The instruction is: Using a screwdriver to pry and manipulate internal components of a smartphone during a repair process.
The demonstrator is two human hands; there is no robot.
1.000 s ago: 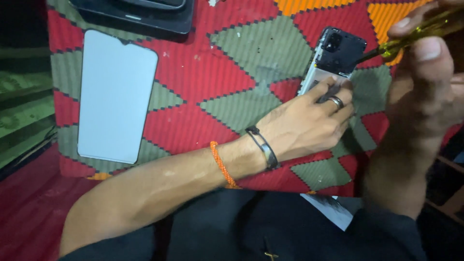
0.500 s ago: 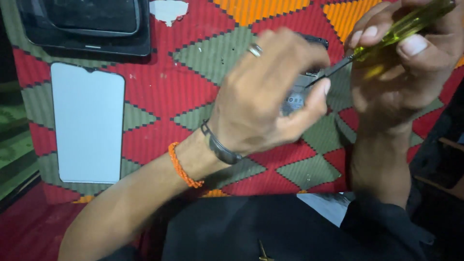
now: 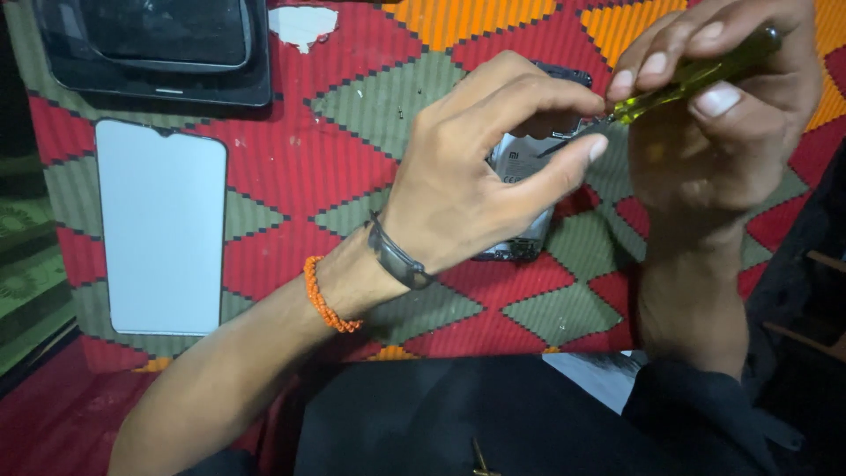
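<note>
The right hand (image 3: 723,115) grips the yellow screwdriver (image 3: 696,75) tight while the left hand (image 3: 476,167) pinches near its tip over the open phone (image 3: 520,163), so hold the tip steady and straight

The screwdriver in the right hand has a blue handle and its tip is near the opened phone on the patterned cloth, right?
Not quite. The head view shows the screwdriver has a see-through yellow-green handle, not a blue one. The rest holds: the right hand grips it, and its tip is near the opened phone lying on the patterned cloth, with the left hand over the phone.
</note>
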